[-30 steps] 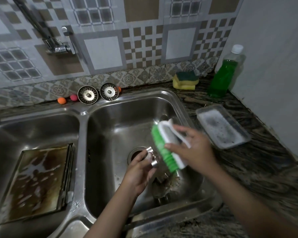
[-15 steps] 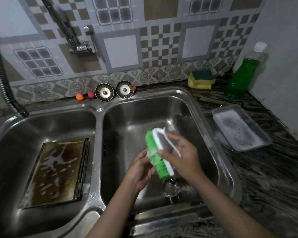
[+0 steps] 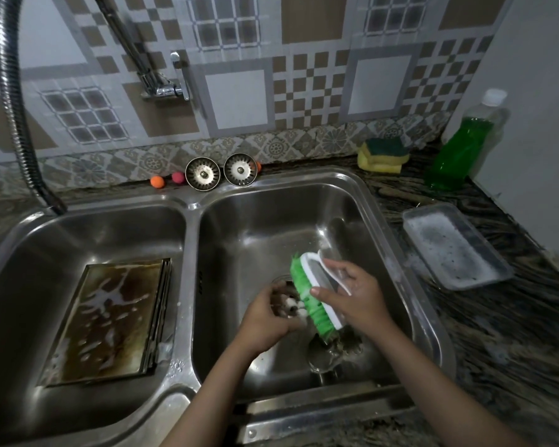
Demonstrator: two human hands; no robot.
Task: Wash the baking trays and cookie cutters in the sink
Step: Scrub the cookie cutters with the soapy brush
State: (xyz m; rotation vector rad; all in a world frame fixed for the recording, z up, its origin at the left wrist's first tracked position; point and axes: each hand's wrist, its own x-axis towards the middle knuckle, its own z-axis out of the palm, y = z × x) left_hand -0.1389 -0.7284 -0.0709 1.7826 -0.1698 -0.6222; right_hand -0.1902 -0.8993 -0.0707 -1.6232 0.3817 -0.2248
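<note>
Over the right sink basin (image 3: 304,214), my left hand (image 3: 265,321) grips a small metal cookie cutter (image 3: 289,306), mostly hidden by my fingers. My right hand (image 3: 355,295) holds a white scrub brush with green bristles (image 3: 313,298) by its handle, with the bristles against the cutter. More metal cookie cutters (image 3: 333,350) lie on the basin floor below the brush. A stained, soapy baking tray (image 3: 110,321) lies flat in the left basin (image 3: 78,233).
A clear tray with soapy water (image 3: 455,246) sits on the counter to the right. A green soap bottle (image 3: 462,146) and sponges (image 3: 383,151) stand at the back right. Two sink strainers (image 3: 221,174) and small coloured balls (image 3: 167,179) line the back ledge. Faucet (image 3: 162,82) and hose (image 3: 17,108) hang at left.
The view shifted, so the sink now appears further right and lower. My right hand moved the brush down along the cutter held in my left hand.
</note>
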